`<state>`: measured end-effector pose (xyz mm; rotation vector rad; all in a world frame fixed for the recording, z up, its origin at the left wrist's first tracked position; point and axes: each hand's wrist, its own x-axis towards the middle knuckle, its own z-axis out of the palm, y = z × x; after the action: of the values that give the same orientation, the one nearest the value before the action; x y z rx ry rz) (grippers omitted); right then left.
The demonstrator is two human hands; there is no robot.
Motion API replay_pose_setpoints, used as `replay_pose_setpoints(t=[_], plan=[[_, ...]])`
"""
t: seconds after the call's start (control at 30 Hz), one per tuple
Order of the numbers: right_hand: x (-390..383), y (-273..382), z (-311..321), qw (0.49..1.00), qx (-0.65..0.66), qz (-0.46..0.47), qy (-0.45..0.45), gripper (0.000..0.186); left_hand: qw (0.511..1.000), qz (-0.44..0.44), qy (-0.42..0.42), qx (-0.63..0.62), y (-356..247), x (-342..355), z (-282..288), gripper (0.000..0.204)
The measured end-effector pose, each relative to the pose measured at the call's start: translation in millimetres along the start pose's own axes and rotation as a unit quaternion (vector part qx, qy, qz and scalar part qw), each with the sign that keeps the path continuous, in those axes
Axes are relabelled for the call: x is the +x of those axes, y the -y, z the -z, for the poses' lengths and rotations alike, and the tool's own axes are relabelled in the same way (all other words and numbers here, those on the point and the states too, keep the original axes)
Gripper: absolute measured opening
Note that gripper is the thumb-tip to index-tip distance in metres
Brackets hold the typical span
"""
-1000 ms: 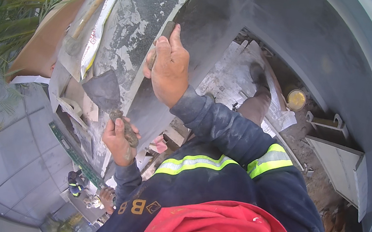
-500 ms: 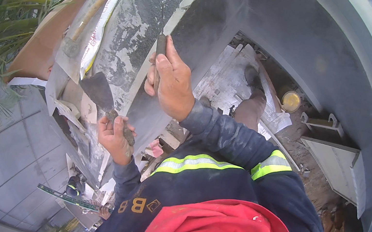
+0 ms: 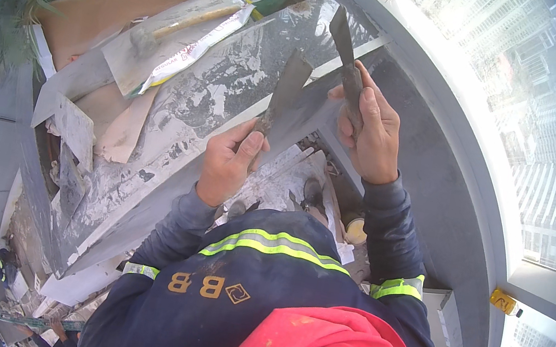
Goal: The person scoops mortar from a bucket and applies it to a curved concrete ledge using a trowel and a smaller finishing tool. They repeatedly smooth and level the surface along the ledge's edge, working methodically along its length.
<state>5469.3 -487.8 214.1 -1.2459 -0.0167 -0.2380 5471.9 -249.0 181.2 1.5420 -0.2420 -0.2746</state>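
Note:
My left hand [image 3: 226, 165] is closed round the handle of a wide-bladed putty knife [image 3: 291, 80], its grey blade pointing up and away. To the right, my right hand [image 3: 377, 135] grips a second putty knife [image 3: 343, 36] by its dark handle, the narrower-looking blade tilted up to the left. The two blades are close together but apart. Both are above the pale edge strip [image 3: 325, 66] of a grey stone ledge [image 3: 202, 98] smeared with white patches. I cannot tell whether either blade touches it.
A mallet-like tool with a wooden handle [image 3: 197, 20] lies beside a white bag [image 3: 190, 60] on boards at the left. A curved parapet [image 3: 496, 188] rises on the right, with a yellow bottle [image 3: 504, 301] near it. Another person [image 3: 1, 267] is at lower left.
My view has turned. Both hands have moved farther forward relative to my body, bringing the two knives close together; the right knife's blade now shows broad side on. Both grips are kept.

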Motion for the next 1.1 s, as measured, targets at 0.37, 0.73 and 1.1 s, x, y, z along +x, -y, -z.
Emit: replay_pose_setpoints(t=[0.37, 0.73, 1.1], plan=[[-65.5, -32.2, -37.1, 0.971, -0.227, 0.034, 0.073, 0.047, 0.994, 0.034, 0.048, -0.096, 9.5, 9.2, 13.3, 0.047], [-12.8, 28.4, -39.9, 0.999, 0.025, -0.04, 0.024, 0.041, 0.952, 0.06, 0.077, -0.289, 13.8, 21.8, 15.1, 0.06], [-55.9, 27.4, -59.7, 0.945, -0.024, -0.181, 0.271, 0.042, 0.972, -0.036, 0.127, -0.196, 29.7, 23.6, 6.7, 0.064]])
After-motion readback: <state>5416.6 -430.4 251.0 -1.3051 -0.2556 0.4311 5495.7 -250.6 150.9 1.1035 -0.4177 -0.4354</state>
